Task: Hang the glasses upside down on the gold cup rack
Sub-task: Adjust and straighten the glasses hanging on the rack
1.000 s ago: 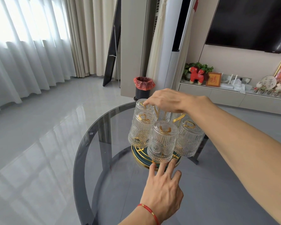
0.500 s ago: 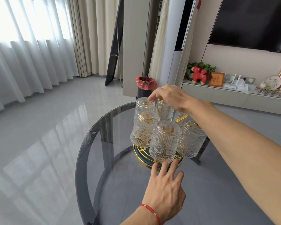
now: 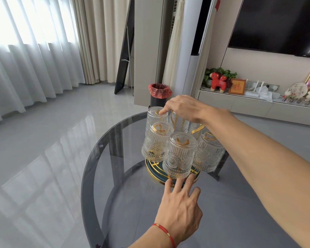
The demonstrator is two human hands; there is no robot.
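Several ribbed clear glasses hang upside down on the gold cup rack, whose round gold-and-green base [image 3: 151, 169] sits on the dark glass table [image 3: 115, 176]. The nearest glass [image 3: 180, 154] hangs at the front, others at left [image 3: 156, 141] and right [image 3: 208, 153]. My right hand [image 3: 184, 108] reaches over the rack top, its forefinger touching the bottom of the far left glass [image 3: 155, 116]. My left hand [image 3: 179, 210], with a red string on the wrist, lies flat with fingers apart, fingertips against the base rim below the front glass.
The round table's edge [image 3: 89, 167] curves at left; grey tiled floor lies beyond it. A black bin with a red liner [image 3: 159, 94] stands behind the table. A low TV cabinet [image 3: 258, 106] with ornaments runs along the right wall.
My right hand has slid slightly left, its forefinger now stretched onto the far left glass. My left hand stays at the base rim. The camera has moved a little closer.
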